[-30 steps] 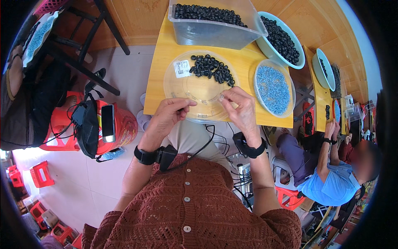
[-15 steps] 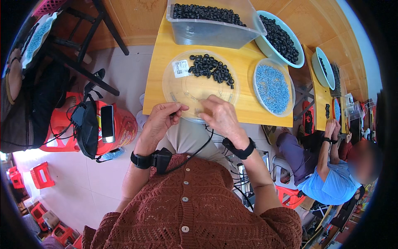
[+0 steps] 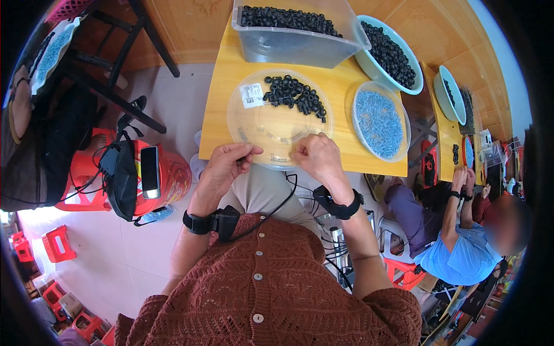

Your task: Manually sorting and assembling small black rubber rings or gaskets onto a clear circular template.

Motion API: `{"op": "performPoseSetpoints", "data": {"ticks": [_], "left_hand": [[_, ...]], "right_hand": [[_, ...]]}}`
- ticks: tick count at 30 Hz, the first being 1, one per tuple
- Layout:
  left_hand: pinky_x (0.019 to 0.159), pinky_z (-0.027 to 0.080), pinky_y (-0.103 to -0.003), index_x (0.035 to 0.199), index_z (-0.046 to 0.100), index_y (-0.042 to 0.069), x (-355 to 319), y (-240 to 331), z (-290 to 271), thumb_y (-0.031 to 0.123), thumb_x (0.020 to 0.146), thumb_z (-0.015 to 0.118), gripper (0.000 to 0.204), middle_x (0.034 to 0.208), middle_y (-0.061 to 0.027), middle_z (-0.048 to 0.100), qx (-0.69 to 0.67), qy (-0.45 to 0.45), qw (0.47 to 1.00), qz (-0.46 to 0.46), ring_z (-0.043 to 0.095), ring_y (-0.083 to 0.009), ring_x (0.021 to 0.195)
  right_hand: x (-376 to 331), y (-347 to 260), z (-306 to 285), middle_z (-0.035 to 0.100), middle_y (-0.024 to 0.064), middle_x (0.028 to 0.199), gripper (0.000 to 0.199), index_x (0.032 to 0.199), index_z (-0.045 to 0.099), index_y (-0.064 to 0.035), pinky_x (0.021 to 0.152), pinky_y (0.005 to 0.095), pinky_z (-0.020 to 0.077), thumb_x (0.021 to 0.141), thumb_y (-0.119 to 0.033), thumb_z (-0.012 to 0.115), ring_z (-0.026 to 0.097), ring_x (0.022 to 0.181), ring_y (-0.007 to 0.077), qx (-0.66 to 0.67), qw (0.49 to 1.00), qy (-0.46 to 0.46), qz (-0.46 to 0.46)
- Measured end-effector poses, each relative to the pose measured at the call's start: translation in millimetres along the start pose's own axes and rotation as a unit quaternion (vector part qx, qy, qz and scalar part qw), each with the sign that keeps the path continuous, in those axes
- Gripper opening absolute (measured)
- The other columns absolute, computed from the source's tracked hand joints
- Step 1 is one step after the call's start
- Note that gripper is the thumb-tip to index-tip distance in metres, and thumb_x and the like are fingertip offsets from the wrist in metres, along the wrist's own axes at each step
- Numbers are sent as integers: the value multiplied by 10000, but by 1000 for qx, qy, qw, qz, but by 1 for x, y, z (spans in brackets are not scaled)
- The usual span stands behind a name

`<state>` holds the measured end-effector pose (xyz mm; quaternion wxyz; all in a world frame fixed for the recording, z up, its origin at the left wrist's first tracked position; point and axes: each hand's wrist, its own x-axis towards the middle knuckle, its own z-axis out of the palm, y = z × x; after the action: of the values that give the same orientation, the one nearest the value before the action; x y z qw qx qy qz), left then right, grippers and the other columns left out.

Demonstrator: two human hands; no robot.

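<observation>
Your right hand (image 3: 320, 158) has shifted rightward, its grip unclear; black ring-shaped beads (image 3: 293, 95) lie nearer it, toward frame top; your left hand's (image 3: 228, 164) grip is pinched together

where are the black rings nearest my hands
In the head view, the black rings lie toward the far edge of the clear tray, right of the white label.

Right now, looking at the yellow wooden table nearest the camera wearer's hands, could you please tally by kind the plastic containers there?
Rectangular clear plastic bin: 1
Round pale-green plastic basin: 1
Wide, shallow, round clear plastic tray: 1
Smaller round clear plastic dish: 1
Total: 4
</observation>
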<state>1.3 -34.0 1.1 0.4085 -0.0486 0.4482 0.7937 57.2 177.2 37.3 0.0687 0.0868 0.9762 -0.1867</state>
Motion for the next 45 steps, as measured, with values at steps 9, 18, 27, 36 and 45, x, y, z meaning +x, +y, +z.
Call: {"op": "performPoseSetpoints", "data": {"ticks": [9,18,27,36,45], "left_hand": [[558,397,-166,906,640,-34,0,0,-1,163,865,544,223,686,10,560,3,-6,1000,3,481,-43,601],[552,394,-158,905,642,-22,1,0,-3,165,866,540,216,688,24,544,28,-9,1000,12,475,-36,592],[549,388,-160,905,645,-14,0,-1,-1,164,862,547,208,685,27,540,28,-11,999,19,470,-39,588],[551,373,-167,911,640,-17,2,-2,0,161,862,543,209,689,26,523,33,-10,999,15,458,-45,602],[551,385,-163,912,638,-14,1,-4,-4,167,867,532,214,693,25,533,42,-8,999,20,468,-41,595]], "right_hand": [[-3,6,-2,610,107,693,236,677,639,-38,717,409,415,658,-272,661,572,757,282,-108,993,51,-23],[11,-12,-4,629,138,746,257,719,633,-24,717,407,418,648,-268,674,583,827,272,-156,986,-56,-7],[-5,-5,13,605,141,833,137,783,615,-33,713,397,374,692,-104,542,540,847,271,-160,986,-4,-49],[-15,-4,31,554,145,813,162,782,604,2,692,375,365,640,-72,583,505,814,267,-167,977,92,-92],[-7,5,6,557,101,751,100,764,630,-69,685,379,410,700,-23,570,515,779,290,25,981,166,-96]]}}
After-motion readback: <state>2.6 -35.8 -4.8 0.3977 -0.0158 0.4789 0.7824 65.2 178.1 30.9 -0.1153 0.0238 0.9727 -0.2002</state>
